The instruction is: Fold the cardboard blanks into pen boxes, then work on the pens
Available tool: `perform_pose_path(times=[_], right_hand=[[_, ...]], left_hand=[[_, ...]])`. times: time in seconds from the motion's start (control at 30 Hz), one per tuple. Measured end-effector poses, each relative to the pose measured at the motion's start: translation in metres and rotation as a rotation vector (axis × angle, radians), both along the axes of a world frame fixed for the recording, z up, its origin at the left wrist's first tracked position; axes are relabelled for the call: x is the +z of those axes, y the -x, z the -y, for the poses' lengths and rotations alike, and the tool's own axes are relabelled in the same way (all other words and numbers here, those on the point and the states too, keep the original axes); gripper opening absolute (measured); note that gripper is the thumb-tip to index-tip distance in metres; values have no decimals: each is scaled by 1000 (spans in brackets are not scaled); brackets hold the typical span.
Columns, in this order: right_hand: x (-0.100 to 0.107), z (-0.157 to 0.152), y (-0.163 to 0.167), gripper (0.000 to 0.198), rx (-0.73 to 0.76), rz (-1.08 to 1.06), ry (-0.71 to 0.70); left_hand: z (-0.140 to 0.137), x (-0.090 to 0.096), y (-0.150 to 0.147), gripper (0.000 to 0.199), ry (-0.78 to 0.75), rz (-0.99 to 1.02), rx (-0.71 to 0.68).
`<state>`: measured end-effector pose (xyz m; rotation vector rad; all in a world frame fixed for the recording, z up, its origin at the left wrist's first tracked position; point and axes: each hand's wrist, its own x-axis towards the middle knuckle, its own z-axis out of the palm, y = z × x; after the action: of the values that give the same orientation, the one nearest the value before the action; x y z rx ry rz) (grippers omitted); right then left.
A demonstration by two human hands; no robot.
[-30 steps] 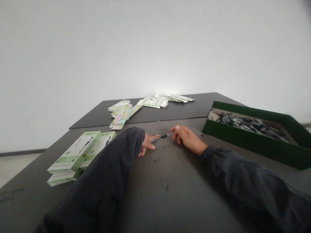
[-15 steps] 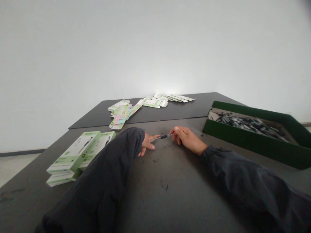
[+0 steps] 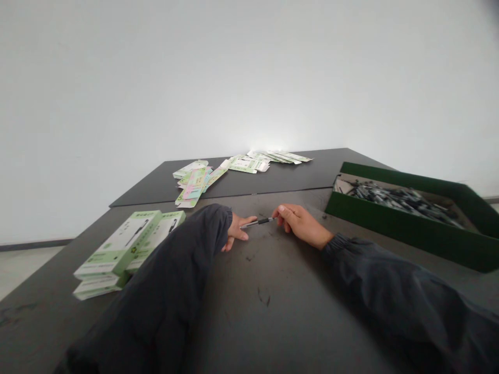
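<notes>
A slim pen (image 3: pixel 258 222) with a clear barrel and a black grip section spans the gap between my two hands, held just above the dark table. My left hand (image 3: pixel 236 230) grips its left end between thumb and fingers, the index finger stretched out. At the other end, the bent fingers of my right hand (image 3: pixel 298 222) pinch the tip, covering it. White and green pen boxes (image 3: pixel 120 244) are stacked left of my left forearm. Right of my right hand stands a dark green open box (image 3: pixel 405 231) with a heap of pens (image 3: pixel 401 197) inside.
Several flattened white and green cartons (image 3: pixel 249 164) lie along the back of the table (image 3: pixel 241 311). More cartons and pink and green paper pieces (image 3: pixel 195 184) overlap at the back left. A pale wall (image 3: pixel 249 72) rises behind. Dark marks dot the tabletop.
</notes>
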<state>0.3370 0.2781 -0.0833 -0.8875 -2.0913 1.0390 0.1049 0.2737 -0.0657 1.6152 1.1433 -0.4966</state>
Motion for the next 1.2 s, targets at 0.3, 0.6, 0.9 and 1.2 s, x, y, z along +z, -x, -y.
perform_pose_path(times=[0.3,0.6,0.9,1.2], right_hand=[[0,0,-1,42,12,17,-20],[10,-12,-10,30,-286,121,-207],[27,-38,-59,25,-509,897,-397],[14,-36,-50,16,-290,1013,-357]], left_hand=[[-1,0,1,81,-6,6,-34],[0,-3,2,80,-45,-2,-26],[-1,-3,2,82,-86,0,-116],[-2,-4,1,82,-68,23,-130]])
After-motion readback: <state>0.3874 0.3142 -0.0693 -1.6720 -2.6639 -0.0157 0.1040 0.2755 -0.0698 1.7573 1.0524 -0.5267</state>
